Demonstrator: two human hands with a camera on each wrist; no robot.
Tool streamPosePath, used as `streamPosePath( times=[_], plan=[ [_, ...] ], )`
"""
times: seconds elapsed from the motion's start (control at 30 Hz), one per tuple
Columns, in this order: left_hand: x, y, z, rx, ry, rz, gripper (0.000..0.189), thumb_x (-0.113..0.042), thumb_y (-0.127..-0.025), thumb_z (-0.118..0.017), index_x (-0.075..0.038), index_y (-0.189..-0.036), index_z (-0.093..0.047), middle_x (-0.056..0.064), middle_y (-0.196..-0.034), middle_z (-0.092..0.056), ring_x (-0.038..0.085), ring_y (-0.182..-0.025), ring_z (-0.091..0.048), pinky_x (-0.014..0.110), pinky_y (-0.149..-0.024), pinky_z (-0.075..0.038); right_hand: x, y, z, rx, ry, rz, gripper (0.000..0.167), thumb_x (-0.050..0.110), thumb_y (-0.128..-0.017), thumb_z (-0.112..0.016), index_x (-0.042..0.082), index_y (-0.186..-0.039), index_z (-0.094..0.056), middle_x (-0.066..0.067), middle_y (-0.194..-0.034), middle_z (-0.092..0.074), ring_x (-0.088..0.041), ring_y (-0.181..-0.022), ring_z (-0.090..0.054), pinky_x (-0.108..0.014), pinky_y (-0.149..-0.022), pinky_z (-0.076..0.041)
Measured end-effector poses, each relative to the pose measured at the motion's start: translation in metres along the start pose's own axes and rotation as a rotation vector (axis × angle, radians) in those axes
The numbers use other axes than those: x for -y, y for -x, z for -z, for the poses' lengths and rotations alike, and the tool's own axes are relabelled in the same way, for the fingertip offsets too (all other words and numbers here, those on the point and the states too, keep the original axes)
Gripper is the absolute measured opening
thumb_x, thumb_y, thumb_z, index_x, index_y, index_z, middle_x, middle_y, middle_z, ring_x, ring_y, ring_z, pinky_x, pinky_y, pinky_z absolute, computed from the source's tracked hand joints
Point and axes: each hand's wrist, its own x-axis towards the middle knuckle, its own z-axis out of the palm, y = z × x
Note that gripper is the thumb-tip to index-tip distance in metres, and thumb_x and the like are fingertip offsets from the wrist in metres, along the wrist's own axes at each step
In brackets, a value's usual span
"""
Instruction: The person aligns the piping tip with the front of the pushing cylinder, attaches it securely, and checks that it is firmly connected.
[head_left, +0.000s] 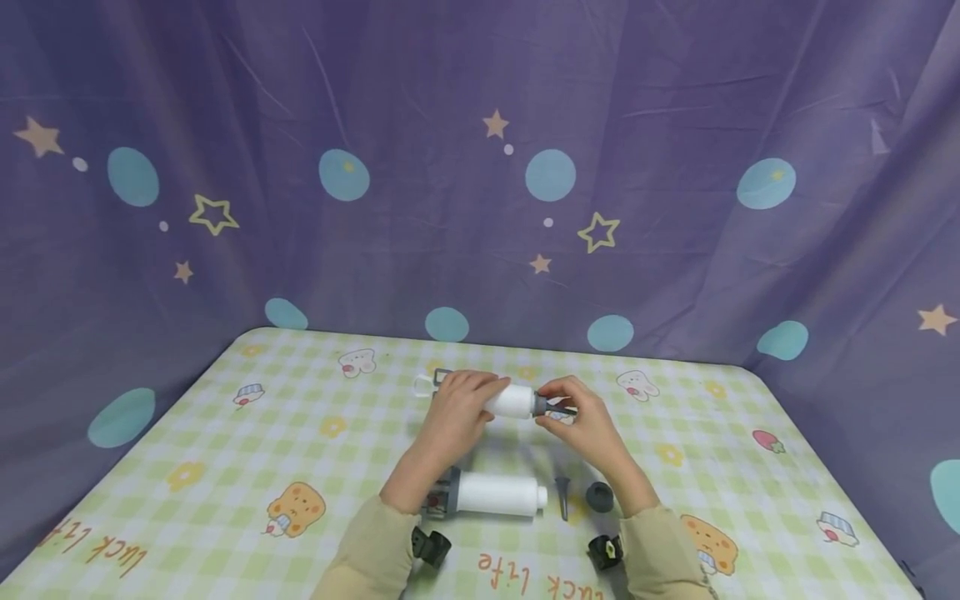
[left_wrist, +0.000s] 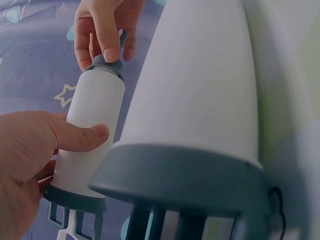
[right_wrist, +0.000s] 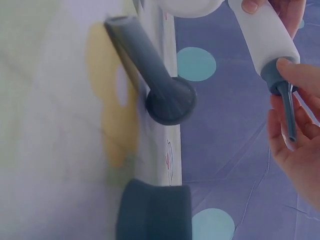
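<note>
My left hand (head_left: 459, 417) grips a white cylindrical tube (head_left: 513, 401) that has a grey frame and a pale handle at its left end. In the left wrist view the thumb lies along the barrel (left_wrist: 92, 110). At the tube's other end my right hand (head_left: 587, 421) pinches the grey collar of a narrow tapered nozzle (right_wrist: 288, 107), which points away from the barrel. The tube is held above the table. Below it lies a second white tube (head_left: 497, 495) with a grey framed end, beside a loose grey nozzle (head_left: 563, 497) and a round grey cap (head_left: 599, 497).
A green-and-white checked cloth (head_left: 225, 467) with cartoon prints covers the table. Behind it hangs a purple curtain (head_left: 450, 275) with stars and dots. Dark wrist devices (head_left: 431, 547) sit by both sleeves, near the table's front.
</note>
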Motion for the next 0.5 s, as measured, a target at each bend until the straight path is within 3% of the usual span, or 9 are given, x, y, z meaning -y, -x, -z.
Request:
streamPosePath(
  times=[0.5],
  plan=[
    [-0.0022, -0.0023, 0.0049, -0.030, -0.008, 0.003, 0.057, -0.011, -0.068, -0.078, -0.016, -0.122, -0.059, 0.001, -0.114, -0.062, 0.021, -0.106, -0.055, 0.038, -0.094, -0.039, 0.0012, -0.0023, 0.0025, -0.006, -0.017, -0.012, 0.027, 0.005, -0.081, -0.067, -0.001, -0.105, -0.058, -0.014, -0.100, -0.062, -0.029, -0.090, -0.060, -0.045, -0.083, -0.049]
  ],
)
